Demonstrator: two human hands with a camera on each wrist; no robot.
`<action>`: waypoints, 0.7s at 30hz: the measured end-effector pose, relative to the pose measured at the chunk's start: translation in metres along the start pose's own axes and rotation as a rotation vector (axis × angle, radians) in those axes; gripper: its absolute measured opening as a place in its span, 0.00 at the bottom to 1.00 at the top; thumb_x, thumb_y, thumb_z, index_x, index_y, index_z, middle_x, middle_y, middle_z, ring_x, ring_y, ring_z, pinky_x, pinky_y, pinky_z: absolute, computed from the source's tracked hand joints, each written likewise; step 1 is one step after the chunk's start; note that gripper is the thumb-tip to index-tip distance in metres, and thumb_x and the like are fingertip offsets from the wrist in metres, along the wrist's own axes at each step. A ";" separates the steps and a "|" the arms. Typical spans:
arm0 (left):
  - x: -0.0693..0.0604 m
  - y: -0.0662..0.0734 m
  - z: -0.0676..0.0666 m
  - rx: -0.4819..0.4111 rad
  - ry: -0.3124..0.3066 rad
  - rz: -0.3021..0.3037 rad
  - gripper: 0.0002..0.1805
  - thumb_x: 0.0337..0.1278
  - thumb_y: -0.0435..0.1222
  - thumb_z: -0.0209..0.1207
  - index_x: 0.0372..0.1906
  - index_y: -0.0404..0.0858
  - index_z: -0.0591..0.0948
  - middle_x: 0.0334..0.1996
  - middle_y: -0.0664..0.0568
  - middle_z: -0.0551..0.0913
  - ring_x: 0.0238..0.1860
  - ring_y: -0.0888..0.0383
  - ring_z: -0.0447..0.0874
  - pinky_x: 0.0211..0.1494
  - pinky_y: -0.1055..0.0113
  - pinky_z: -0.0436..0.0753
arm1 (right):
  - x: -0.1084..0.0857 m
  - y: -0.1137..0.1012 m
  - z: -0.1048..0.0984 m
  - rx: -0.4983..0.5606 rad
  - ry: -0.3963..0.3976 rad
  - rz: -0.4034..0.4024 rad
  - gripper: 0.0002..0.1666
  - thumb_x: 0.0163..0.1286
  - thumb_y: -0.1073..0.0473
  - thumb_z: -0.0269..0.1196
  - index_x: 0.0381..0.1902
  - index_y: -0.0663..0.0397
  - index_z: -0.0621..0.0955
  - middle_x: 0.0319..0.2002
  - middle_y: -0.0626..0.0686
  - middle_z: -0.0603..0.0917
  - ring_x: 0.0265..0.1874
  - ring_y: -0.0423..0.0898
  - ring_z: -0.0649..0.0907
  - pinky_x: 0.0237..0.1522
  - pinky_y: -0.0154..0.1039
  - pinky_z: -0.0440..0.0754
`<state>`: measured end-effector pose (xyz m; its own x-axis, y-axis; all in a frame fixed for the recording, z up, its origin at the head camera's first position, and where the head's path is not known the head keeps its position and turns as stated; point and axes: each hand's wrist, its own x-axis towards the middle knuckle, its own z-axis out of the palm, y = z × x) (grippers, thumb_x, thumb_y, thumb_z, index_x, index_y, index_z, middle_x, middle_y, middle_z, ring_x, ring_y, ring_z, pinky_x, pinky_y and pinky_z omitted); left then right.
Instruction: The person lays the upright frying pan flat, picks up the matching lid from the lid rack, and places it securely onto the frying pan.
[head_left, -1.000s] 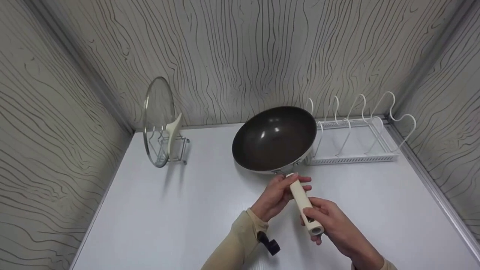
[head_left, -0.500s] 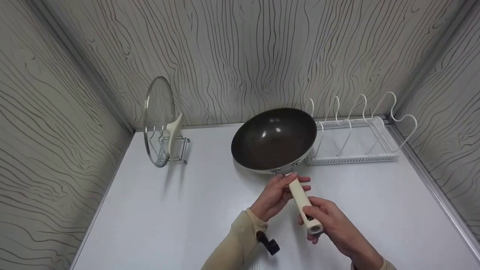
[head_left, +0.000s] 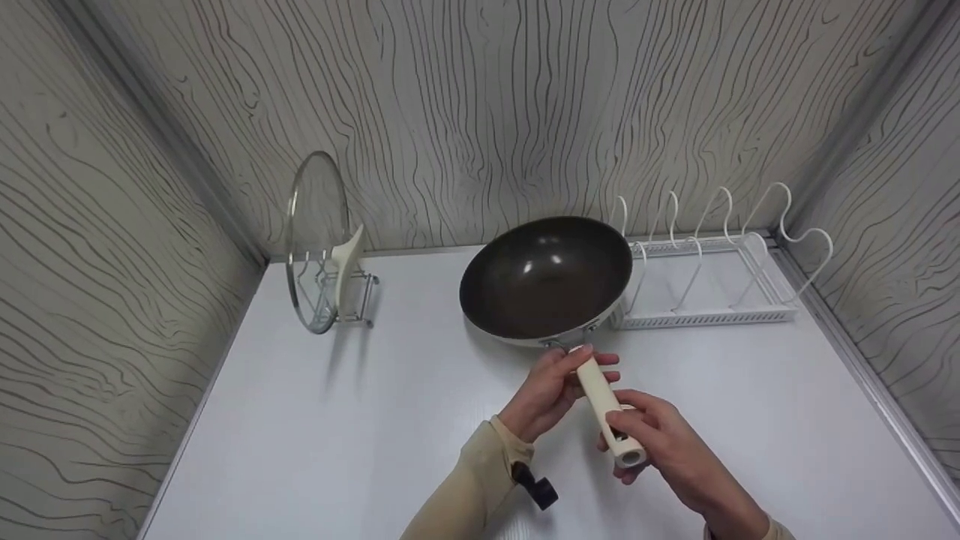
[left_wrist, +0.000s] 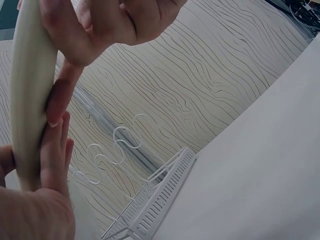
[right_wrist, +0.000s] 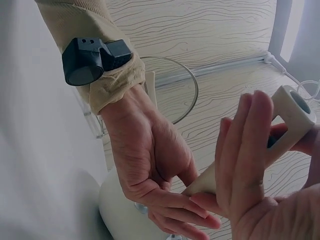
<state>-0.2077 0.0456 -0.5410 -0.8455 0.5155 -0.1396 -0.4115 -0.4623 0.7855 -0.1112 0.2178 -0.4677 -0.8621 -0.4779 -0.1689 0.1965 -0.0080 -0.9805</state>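
A pan with a dark inside and pale outside tilts up over the table, its inside facing the viewer. Its cream handle points down and to the right. My left hand holds the handle near the pan, thumb on top and fingers beneath. Around the handle's far end, near the hole, my right hand has its thumb on top and fingers below. In the right wrist view both hands meet the handle, and several right fingers there look fairly straight. The pan's pale underside shows beside my left hand.
At the left a glass lid with a cream knob stands upright in a small wire rack. A white rack with wavy dividers stands at the right, close to the pan. Patterned walls enclose the white table.
The pan has shifted slightly to the left and its near end of the handle has risen a little. Both hands keep their hold, with the right hand moved slightly.
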 end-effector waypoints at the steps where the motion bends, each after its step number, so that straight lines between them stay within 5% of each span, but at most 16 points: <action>1: 0.000 0.000 0.000 0.001 0.001 0.000 0.24 0.73 0.44 0.61 0.60 0.31 0.75 0.54 0.39 0.88 0.51 0.50 0.92 0.62 0.55 0.85 | 0.000 0.000 0.000 0.009 -0.008 -0.013 0.29 0.84 0.58 0.50 0.68 0.81 0.62 0.33 0.51 0.88 0.22 0.40 0.85 0.26 0.33 0.85; 21: -0.001 0.000 -0.003 0.029 -0.011 0.015 0.22 0.74 0.45 0.60 0.58 0.31 0.77 0.53 0.40 0.88 0.51 0.50 0.92 0.65 0.53 0.83 | 0.002 0.003 0.000 -0.005 0.006 -0.008 0.29 0.84 0.58 0.49 0.69 0.80 0.64 0.33 0.51 0.86 0.24 0.41 0.84 0.28 0.35 0.85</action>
<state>-0.2081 0.0431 -0.5423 -0.8474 0.5169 -0.1214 -0.3891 -0.4489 0.8044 -0.1120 0.2166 -0.4711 -0.8664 -0.4726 -0.1612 0.1872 -0.0080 -0.9823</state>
